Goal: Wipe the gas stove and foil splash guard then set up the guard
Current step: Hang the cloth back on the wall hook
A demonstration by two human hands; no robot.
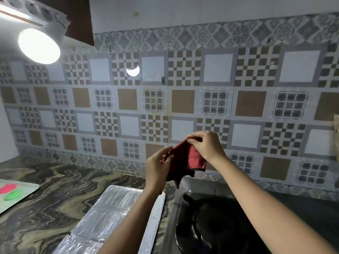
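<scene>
- Head view: my left hand [158, 167] and right hand [205, 146] pinch a red cloth [185, 160], fingers closed on it, centre frame.
- Foil splash guard [102, 217] flat on counter [55, 182], lower centre.
- Gas stove [207, 220] just right of it.

Back wall [183, 99]: patterned tiles, brown/white/grey squares, plain white above. Marbled dark countertop [55, 189]. Lit round lamp [39, 45] top left, glare spot on tiles. Brown cabinet [80, 17] beside lamp.

I can read no text, label, brand or number here. The wall tiles [183, 99] in front of me carry only patterns, and the board [16, 195] at my left shows only coloured shapes.
</scene>
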